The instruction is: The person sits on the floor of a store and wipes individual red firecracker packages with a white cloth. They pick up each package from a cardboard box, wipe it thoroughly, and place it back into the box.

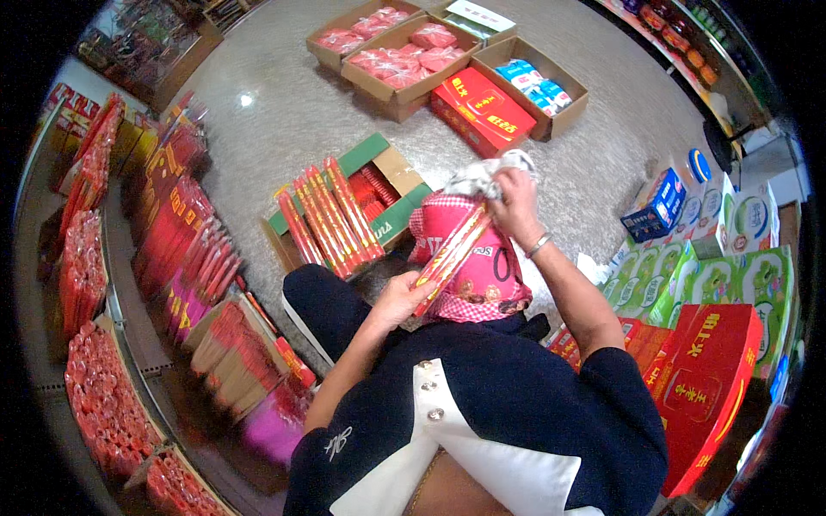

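My left hand (397,300) grips the lower end of a long, slim red package (453,258) with gold writing and a glossy wrapper. The package slants up across my lap. At its upper end, my right hand (516,203) holds a bunched white cloth (474,177) with a dark pattern. The cloth meets the package's tip there. Under both lies pink fabric (510,274) with red gingham trim, spread over my lap. To the left, several similar long red packages (329,219) rest across a green-edged cardboard box (361,151). Inside that box are more red items (373,193).
Shelves on the left carry red packages (84,271) and bundled sticks (239,361). Ahead stand cartons of pink bags (400,64), a red carton (484,106) and a box of blue-white packs (535,87). Green packs (742,284) and a large red box (703,387) are at my right.
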The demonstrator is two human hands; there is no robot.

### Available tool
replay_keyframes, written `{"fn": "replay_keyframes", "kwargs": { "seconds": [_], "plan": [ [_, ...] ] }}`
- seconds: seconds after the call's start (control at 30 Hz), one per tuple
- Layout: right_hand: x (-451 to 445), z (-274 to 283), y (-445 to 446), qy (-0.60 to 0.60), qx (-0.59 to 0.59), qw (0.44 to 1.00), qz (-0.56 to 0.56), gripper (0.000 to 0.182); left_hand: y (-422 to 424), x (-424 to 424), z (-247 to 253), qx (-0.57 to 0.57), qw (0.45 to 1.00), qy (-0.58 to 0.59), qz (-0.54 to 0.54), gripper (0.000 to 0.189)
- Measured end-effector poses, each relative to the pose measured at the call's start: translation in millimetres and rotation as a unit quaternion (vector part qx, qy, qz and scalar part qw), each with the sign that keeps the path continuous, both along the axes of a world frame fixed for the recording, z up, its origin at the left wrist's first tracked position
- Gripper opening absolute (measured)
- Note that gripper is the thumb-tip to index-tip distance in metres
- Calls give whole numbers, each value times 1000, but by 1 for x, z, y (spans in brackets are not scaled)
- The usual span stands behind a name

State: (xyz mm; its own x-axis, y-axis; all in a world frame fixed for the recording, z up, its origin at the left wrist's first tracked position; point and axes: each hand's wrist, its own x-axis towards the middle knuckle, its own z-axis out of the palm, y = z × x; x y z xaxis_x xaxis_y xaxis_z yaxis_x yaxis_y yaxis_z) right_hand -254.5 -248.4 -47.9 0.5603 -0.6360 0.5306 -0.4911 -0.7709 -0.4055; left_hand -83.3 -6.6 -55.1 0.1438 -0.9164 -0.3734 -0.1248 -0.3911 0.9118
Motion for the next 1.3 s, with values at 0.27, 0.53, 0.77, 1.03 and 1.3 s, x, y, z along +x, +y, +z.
{"fn": "replay_keyframes", "kwargs": {
  "seconds": [0.27,0.53,0.77,1.03,1.3],
  "plan": [
    [9,-8,-15,-274,110,945,-142,18,12,-3,1,-48,968,199,143,27],
    [29,21,63,-209,125,968,53,26,-16,75,0,-58,892,213,395,28],
    [33,14,96,-93,58,979,172,40,-44,143,-87,66,782,317,532,23],
    [33,18,89,-89,54,980,170,41,-27,117,-60,-26,853,156,497,18],
    [30,14,88,-85,65,980,166,39,132,124,204,-128,652,-549,507,44]
  ]
}}
